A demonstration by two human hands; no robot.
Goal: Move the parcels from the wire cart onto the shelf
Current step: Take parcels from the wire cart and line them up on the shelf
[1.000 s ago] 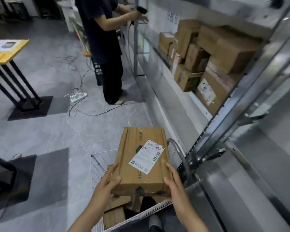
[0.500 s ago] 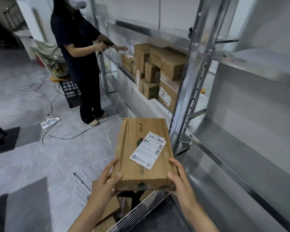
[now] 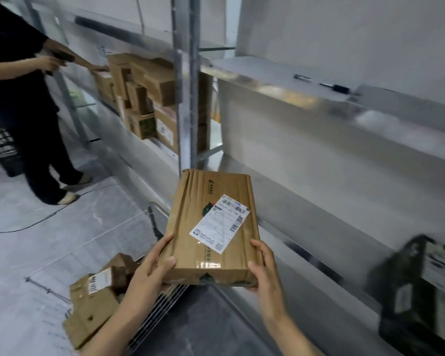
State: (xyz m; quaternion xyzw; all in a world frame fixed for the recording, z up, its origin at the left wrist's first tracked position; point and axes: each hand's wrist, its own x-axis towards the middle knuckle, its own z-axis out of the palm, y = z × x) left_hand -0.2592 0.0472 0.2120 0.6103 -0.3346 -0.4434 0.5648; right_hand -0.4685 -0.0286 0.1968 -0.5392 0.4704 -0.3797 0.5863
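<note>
A flat brown cardboard parcel (image 3: 211,227) with a white shipping label is held in the air in front of the metal shelf (image 3: 319,191). My left hand (image 3: 152,265) grips its near left corner and my right hand (image 3: 265,268) grips its near right corner. Below and to the left stands the wire cart (image 3: 154,312), with more brown parcels (image 3: 95,299) lying in it. The shelf board right of the held parcel is bare metal.
Another person (image 3: 23,104) in dark clothes stands at the left, reaching to stacked cardboard boxes (image 3: 144,98) on the far shelf bay. A steel upright (image 3: 185,98) divides the bays. A dark box (image 3: 421,291) sits on the shelf at the right. Cables lie on the grey floor.
The parcel has been carried up and to the right, from above the cart to in front of the shelf. My view has swung right toward the bare shelf bay.
</note>
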